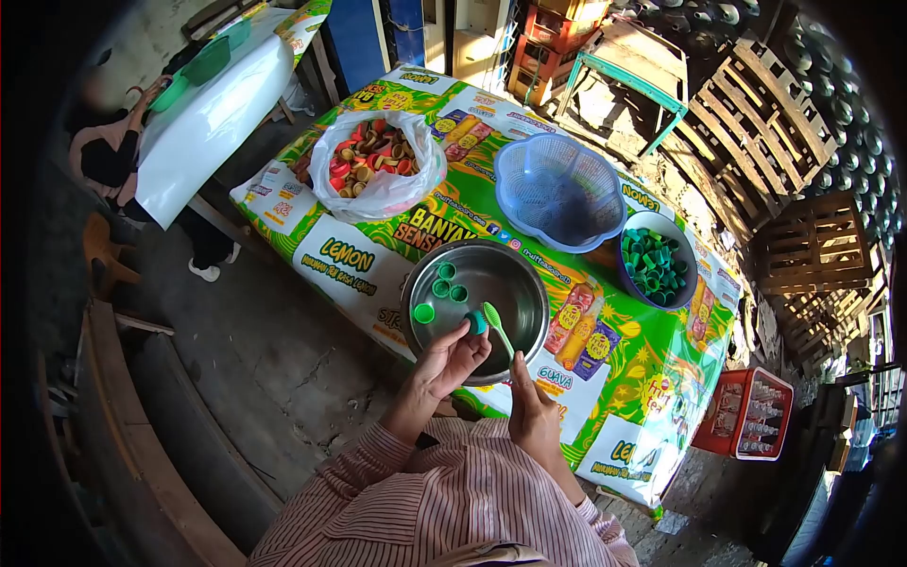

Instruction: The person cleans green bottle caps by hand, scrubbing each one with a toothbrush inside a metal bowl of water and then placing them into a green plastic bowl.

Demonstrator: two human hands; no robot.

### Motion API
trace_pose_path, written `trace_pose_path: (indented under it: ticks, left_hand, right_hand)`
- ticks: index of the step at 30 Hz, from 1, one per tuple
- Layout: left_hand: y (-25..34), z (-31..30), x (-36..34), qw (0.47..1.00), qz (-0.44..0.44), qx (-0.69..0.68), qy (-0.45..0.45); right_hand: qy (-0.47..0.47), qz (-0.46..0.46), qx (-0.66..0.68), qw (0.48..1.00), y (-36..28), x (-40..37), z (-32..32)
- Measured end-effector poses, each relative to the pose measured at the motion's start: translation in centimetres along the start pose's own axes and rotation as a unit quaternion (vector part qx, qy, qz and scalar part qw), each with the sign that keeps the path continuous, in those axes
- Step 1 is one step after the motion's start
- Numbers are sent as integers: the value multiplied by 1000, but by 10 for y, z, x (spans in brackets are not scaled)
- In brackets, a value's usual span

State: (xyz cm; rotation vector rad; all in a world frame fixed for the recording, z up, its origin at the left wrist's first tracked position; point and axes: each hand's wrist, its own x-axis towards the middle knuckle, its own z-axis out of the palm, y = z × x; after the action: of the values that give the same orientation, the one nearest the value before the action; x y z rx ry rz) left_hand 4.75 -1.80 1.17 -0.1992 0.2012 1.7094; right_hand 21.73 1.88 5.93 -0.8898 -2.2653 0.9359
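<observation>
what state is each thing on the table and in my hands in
left hand, shut on cap
right hand, shut on brush
steel bowl, upright, four green caps inside
basket, upright, looks empty
blue bowl, heaped with green caps
bag, open, red and brown caps inside

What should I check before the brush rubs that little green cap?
1. The left hand pinches the green cap: ok.
2. The right hand grips the green toothbrush: ok.
3. Both are held over the steel bowl: ok.
4. Brush head touching the cap: cannot tell, they are very close.
5. Water in the bowl: cannot tell.
6. The loose caps lie out of the way, on the bowl's left side: ok.
</observation>
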Motion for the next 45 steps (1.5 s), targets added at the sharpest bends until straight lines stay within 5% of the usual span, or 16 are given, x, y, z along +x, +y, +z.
trace_pose_path:
  ticks: [7,11,14,19,25,27,29,38,45]
  left_hand:
    - [0,-1,-1,998,17,61,11]
    - [3,-4,3,993,-18,80,-82]
    - [-4,20,0,970,6,237,45]
    - [-6,17,0,954,18,297,-34]
    - [-4,0,1,982,0,184,-31]
    - [1,-9,4,986,17,164,-23]
    - [3,-10,6,984,25,178,-17]
    - [1,-5,4,963,90,252,14]
    - [4,-20,5,973,38,229,7]
  right_hand:
    - [15,17,-2,1000,-1,0,2]
    - [8,7,10,1000,2,-1,4]
    - [-27,18,-5,999,1,-4,3]
    - [-5,9,14,1000,1,3,9]
    - [32,61,-19,997,-3,4,0]
    - [4,10,-31,999,0,-3,0]
    - [-50,1,-62,997,3,-8,3]
    - [-29,-11,-103,994,18,-5,4]
    - [-42,-8,-114,993,11,-9,5]
